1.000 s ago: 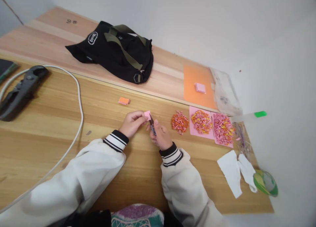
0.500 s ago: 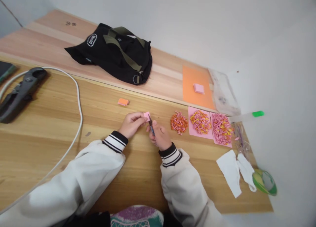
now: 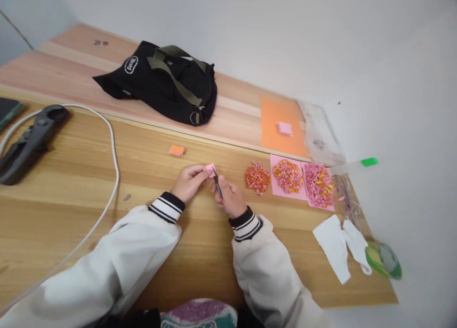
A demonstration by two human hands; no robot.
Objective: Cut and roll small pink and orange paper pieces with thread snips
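Between the thumb and fingers of my left hand [image 3: 190, 181] is a small square of pink paper [image 3: 210, 169]. My right hand [image 3: 230, 197] grips a pair of scissors [image 3: 216, 181], whose blades lie against the paper's right side. Whether the blades are parted is too small to tell. Just beyond my left hand lies a little stack of orange and pink paper pieces [image 3: 177, 150]. Right of my right hand is a heap of tiny orange and pink rolled pieces [image 3: 257, 178].
Two more heaps, a mixed one [image 3: 288, 176] and a mostly pink one [image 3: 319, 185], sit on pink sheets. A black bag [image 3: 167, 85] lies at the back, a pink block [image 3: 284, 128] on an orange sheet [image 3: 269, 140]. A white cable [image 3: 114, 156] loops at left; white tissue [image 3: 332, 247] lies right.
Both hands stay nearly in place, with the scissors still at the pink paper. The view has shifted slightly, so the far things appear a little lower.
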